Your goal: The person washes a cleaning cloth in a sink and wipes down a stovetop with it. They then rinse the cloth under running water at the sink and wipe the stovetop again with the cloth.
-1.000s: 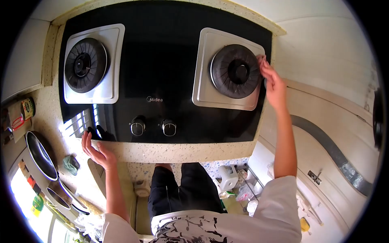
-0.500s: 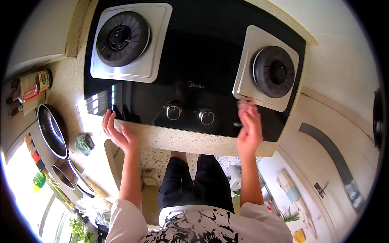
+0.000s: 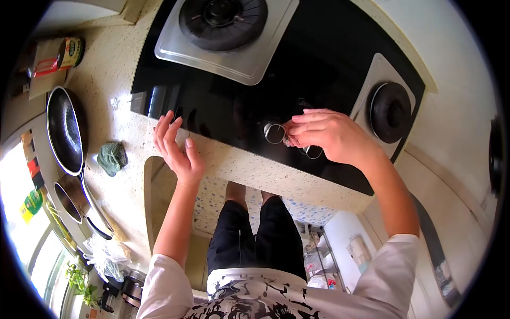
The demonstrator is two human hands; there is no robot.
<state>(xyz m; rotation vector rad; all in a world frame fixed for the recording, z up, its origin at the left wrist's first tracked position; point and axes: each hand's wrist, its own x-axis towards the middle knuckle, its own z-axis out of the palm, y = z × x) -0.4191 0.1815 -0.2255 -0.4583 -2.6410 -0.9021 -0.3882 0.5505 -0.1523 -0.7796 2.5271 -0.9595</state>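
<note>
My right hand (image 3: 334, 135) is over the front of the black glass gas stove (image 3: 212, 101). Its fingers close on a small crumpled pinkish-grey cloth (image 3: 288, 137), mostly covered by the hand. That cloth is against or right beside the left control knob (image 3: 274, 133). Partly behind the hand shows the right control knob (image 3: 313, 151). My left hand (image 3: 179, 151) holds nothing, fingers apart, at the stove's front left edge above the speckled counter.
Two burners, a left burner (image 3: 223, 24) and a right burner (image 3: 392, 112), sit on metal plates. Along the left counter are a frying pan (image 3: 65, 130), a smaller pan (image 3: 69, 198), a green crumpled cloth (image 3: 111, 158) and a plastic bag (image 3: 108, 258).
My right hand has moved left with the crumpled cloth, from beside the right burner to the knobs. The camera view has turned, and my left hand stays near the front left edge.
</note>
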